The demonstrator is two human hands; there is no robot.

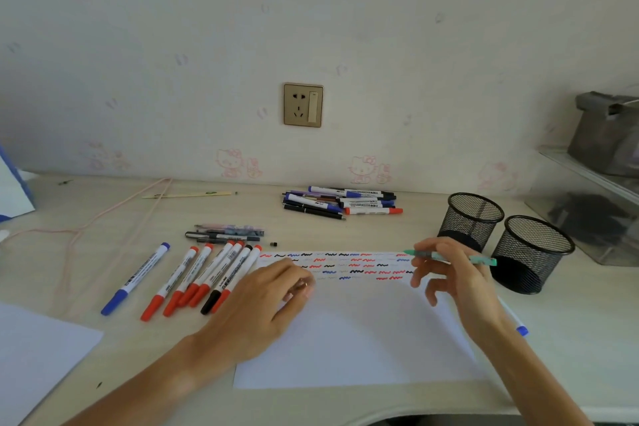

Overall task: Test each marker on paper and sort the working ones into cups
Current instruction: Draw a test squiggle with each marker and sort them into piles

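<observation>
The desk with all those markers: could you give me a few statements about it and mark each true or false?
1. The right hand holds a teal pen. True.
2. Both mesh cups are full of markers. False: no markers stand up in either.
3. The left hand rests on the paper. True.
4. The paper is blank. False: red, blue and black squiggles run across its top.
5. The marker row left of the paper is mostly red-capped. True.
</observation>
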